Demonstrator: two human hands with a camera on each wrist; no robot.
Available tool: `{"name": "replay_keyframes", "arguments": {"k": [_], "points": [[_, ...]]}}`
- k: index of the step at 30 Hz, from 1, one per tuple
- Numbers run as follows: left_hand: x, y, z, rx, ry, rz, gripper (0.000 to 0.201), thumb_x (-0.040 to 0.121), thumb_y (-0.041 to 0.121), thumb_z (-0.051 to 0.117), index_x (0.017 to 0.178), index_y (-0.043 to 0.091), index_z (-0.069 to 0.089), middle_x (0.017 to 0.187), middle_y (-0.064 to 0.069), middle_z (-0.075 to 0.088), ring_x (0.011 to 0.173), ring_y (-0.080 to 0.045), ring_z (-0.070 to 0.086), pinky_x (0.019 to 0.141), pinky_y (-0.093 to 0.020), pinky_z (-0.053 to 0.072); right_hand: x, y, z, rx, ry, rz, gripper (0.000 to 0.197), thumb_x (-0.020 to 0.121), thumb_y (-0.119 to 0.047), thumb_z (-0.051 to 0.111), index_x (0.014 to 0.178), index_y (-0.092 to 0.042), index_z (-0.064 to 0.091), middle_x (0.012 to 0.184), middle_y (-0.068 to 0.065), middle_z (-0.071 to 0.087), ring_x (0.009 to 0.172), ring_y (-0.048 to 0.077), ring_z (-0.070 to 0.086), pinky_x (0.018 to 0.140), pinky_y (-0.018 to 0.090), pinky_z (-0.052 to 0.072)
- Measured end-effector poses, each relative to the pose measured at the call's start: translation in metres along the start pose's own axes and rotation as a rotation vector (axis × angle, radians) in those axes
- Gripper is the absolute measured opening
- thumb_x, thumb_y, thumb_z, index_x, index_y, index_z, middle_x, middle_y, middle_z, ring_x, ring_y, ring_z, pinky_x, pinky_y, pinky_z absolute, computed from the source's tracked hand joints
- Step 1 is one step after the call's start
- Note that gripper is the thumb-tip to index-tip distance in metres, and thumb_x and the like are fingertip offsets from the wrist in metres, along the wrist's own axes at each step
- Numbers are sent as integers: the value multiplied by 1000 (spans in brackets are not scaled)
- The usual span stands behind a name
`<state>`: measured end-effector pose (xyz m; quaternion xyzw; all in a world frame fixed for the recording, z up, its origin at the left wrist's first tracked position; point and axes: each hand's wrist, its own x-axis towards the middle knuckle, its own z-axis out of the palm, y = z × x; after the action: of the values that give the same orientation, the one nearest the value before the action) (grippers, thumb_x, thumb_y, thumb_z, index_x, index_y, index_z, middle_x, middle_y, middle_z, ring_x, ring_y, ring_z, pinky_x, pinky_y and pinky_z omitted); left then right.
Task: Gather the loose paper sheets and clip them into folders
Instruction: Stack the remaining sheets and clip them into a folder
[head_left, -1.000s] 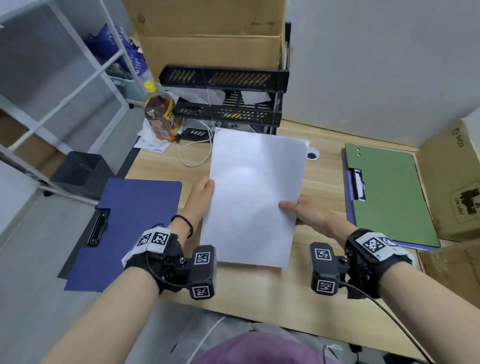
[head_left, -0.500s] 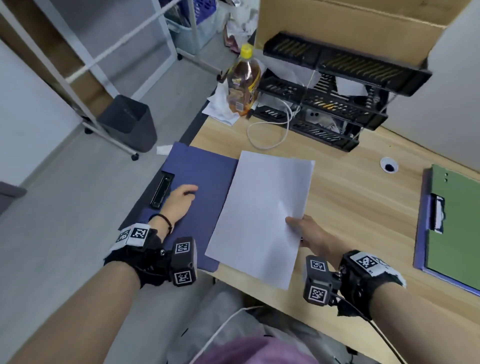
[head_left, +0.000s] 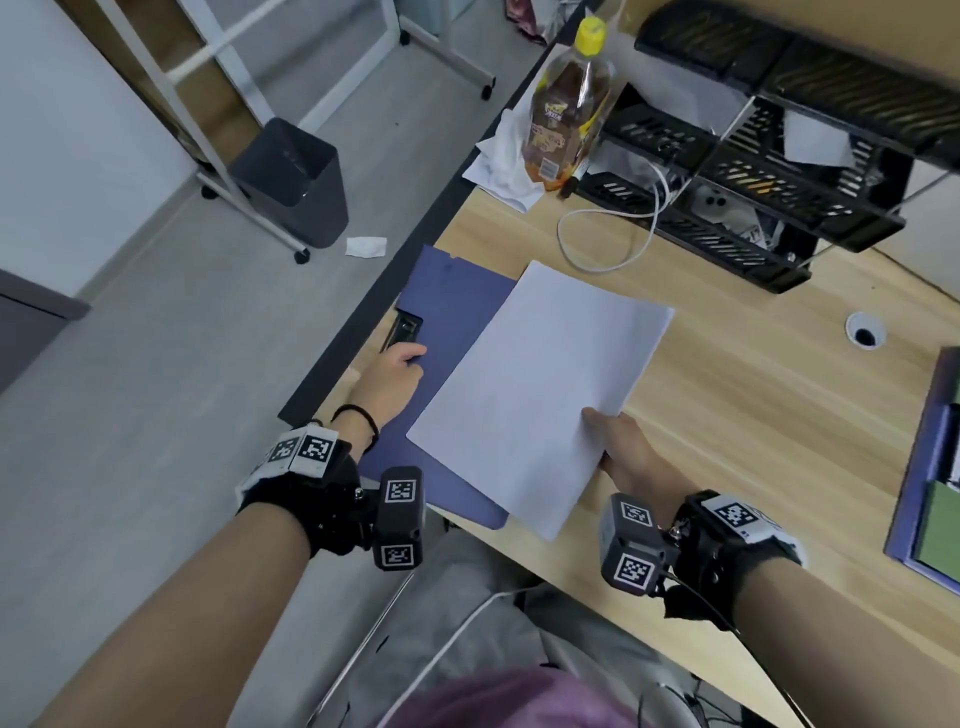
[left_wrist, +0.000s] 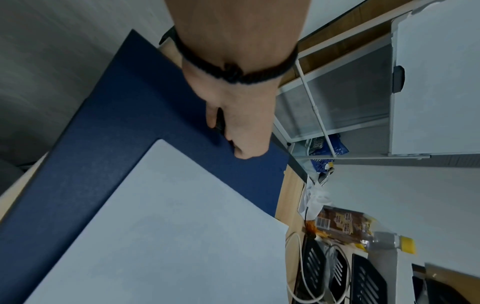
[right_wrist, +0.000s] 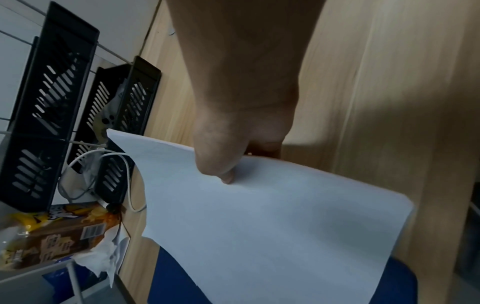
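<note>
Right hand (head_left: 631, 452) pinches the stack of white paper (head_left: 540, 400) at its near right edge, thumb on top, fingers hidden under the sheets. The right wrist view confirms it: thumb (right_wrist: 221, 168) pressed onto the top sheet, the rest of the paper (right_wrist: 272, 216) fanning away from it. The stack lies slantwise, its left part over the blue folder (head_left: 457, 306), its right part over the wooden desk (head_left: 753, 415); the near corner juts past the desk's front edge.

Left hand (head_left: 387, 379) rests on the blue folder at its left edge, fingers curled at the black clip (head_left: 402, 332) there. In the left wrist view the hand (left_wrist: 241, 123) has its fingertips tucked down against the folder (left_wrist: 116, 127), something dark and narrow between thumb and fingers. Whether the clip is squeezed open cannot be told. The paper's edge (left_wrist: 168, 226) lies close beside that hand, not touching it.

The folder lies open and flat at the desk's left front corner, partly overhanging the edge.

Elsewhere on the desk: a brown drink bottle (head_left: 569, 104) with a yellow cap standing on crumpled white tissue (head_left: 501, 166), a looped white cable (head_left: 608, 239), black stacked letter trays (head_left: 753, 171), and a second folder, green inside (head_left: 935, 478), at the far right. A dark bin (head_left: 296, 182) stands on the floor.
</note>
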<state>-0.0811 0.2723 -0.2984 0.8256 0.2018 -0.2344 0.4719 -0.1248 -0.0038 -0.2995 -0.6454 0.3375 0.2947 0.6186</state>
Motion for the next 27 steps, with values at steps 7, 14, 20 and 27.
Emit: {"name": "replay_keyframes", "arguments": {"k": [7, 14, 20, 27], "points": [[-5, 25, 61, -221, -105, -77, 30, 97, 20, 45, 123, 15, 59, 99, 7, 57, 93, -11, 50, 69, -18, 39, -2, 17, -47, 199, 106, 19, 30, 99, -10, 43, 125, -4, 56, 106, 7, 68, 90, 25, 65, 68, 35, 51], [-36, 68, 144, -425, -254, -262, 24, 99, 31, 41, 118, 21, 51, 117, -3, 62, 109, -17, 52, 88, -29, 42, -25, 54, -142, 339, 261, 88, 24, 99, -15, 45, 115, -4, 59, 122, 19, 64, 92, 31, 62, 74, 38, 49], [-71, 97, 228, -359, -442, -271, 24, 97, 31, 44, 110, 18, 59, 94, 1, 66, 89, -12, 59, 78, -26, 45, -63, 88, -229, 496, 344, 106, 29, 103, -19, 41, 122, -4, 57, 115, 11, 66, 101, 29, 63, 77, 36, 50], [-116, 117, 319, -215, -578, -178, 20, 96, 24, 43, 92, 15, 61, 83, -3, 62, 73, -15, 55, 65, -24, 41, -92, 132, -299, 522, 497, 184, 25, 100, -15, 41, 113, -3, 59, 115, 16, 63, 102, 34, 62, 83, 39, 48]]}}
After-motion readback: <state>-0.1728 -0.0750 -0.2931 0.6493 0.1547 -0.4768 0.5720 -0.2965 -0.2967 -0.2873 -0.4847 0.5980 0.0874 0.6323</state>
